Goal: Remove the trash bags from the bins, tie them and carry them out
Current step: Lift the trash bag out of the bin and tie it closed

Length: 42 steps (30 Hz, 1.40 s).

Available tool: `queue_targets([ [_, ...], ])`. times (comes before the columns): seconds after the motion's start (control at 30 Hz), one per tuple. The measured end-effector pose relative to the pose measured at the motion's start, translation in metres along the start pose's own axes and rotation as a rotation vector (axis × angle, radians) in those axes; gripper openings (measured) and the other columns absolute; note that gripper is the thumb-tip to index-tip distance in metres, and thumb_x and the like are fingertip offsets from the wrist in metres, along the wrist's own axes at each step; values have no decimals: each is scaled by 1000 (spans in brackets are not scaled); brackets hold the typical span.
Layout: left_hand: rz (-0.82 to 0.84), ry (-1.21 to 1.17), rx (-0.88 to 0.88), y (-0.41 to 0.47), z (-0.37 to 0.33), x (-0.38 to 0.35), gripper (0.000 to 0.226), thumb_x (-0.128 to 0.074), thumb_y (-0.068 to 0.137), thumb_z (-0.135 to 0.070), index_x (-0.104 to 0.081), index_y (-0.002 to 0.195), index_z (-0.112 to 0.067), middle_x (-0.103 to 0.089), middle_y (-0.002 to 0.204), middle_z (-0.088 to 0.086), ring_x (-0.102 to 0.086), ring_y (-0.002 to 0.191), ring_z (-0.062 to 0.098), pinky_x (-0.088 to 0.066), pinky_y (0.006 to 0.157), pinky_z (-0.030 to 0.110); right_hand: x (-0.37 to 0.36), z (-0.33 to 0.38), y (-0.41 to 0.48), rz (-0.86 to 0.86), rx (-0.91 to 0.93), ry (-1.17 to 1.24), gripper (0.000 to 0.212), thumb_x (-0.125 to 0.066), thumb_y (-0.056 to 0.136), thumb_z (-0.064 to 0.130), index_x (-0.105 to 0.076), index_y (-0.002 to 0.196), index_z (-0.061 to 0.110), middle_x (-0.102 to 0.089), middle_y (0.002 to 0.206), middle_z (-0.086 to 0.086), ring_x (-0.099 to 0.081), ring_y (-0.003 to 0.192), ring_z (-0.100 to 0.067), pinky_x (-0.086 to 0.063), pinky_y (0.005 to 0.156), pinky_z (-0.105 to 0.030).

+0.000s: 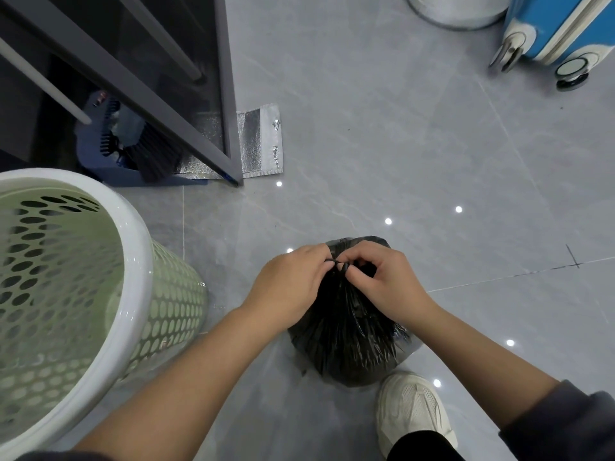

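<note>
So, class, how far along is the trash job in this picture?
Done: the bag is out of the bin, standing on the floor beside it. In hand: the left hand and right hand pinch its gathered neck, tying it. Left: finishing the knot and carrying the bag out.

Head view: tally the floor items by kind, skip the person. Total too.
Trash bag: 1
Green bin: 1
Suitcase: 1
Foil pouch: 1
Dustpan: 1
Broom: 1
Round metal container: 1
Total: 7
</note>
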<state>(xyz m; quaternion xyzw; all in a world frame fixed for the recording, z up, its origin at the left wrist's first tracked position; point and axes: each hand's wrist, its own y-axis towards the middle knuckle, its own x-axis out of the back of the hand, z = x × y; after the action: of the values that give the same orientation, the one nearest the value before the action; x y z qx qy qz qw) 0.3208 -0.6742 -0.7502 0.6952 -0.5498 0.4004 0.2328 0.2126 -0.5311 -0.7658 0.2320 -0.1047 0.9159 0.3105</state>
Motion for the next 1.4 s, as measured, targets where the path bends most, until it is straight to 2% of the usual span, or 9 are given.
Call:
queue_targets([
  [0.2,131,-615,541,15,-20,2,31,-43,92,-16,-49,61,-18,-38,48,-8,-32,34,7,-23,40,23,0,-2,-2,-76,98,-81,17,-69,79,12,-71,90,25,-61,79,17,-57,80,-5,-48,76,-35],
  [0.33,380,-986,813,18,-20,6,32,-33,90,-19,-35,58,-21,-22,43,-8,-15,32,8,-9,39,17,-6,-3,-4,-109,191,-119,18,-66,82,12,-72,96,21,-66,85,12,-58,87,-7,-47,81,-44],
  [0.43,368,-846,719,14,-20,7,40,-36,96,-32,-38,59,-18,-28,43,-8,-22,35,10,-16,38,19,-6,-4,-4,-99,219,-157,16,-62,83,14,-73,94,19,-67,86,8,-57,87,-9,-46,81,-43],
  [0.53,185,-274,276,7,-14,9,35,-42,95,-44,-55,82,-14,-55,64,-7,-52,59,12,-40,54,29,-3,-3,-4,-77,179,-143,18,-56,84,20,-72,93,20,-66,87,11,-57,89,-6,-45,83,-41],
  [0.63,136,-109,75,3,-6,13,21,-42,96,-39,-54,92,-22,-58,74,-7,-55,72,15,-45,66,35,-2,-2,-1,-66,152,-114,19,-55,84,23,-72,92,22,-66,88,14,-58,91,-4,-46,84,-42],
  [0.8,165,-510,334,12,-10,6,30,-45,94,-21,-48,64,-18,-41,51,-10,-36,46,10,-29,49,28,-6,-2,0,-104,117,-62,17,-62,83,15,-73,94,21,-66,84,11,-60,87,-9,-48,81,-44],
  [0.93,209,-884,581,16,-13,3,27,-44,94,-18,-49,69,-13,-38,48,-5,-31,39,13,-28,46,27,-6,4,2,-151,55,6,15,-64,80,7,-71,86,19,-63,78,17,-59,76,-7,-47,74,-27],
  [1.1,-445,-198,168,-1,-12,1,11,-60,86,-27,-54,88,-18,-50,88,-7,-50,74,9,-41,67,19,-6,11,6,-217,-151,100,19,-63,80,4,-67,80,22,-62,74,13,-54,69,-6,-41,65,-13],
  [1.4,-224,-325,154,4,-22,-12,11,-61,89,-24,-71,92,-22,-67,78,-11,-60,72,6,-51,71,30,-13,18,4,-319,-285,157,15,-63,80,7,-69,84,20,-68,82,8,-61,76,-6,-46,70,-14],
])
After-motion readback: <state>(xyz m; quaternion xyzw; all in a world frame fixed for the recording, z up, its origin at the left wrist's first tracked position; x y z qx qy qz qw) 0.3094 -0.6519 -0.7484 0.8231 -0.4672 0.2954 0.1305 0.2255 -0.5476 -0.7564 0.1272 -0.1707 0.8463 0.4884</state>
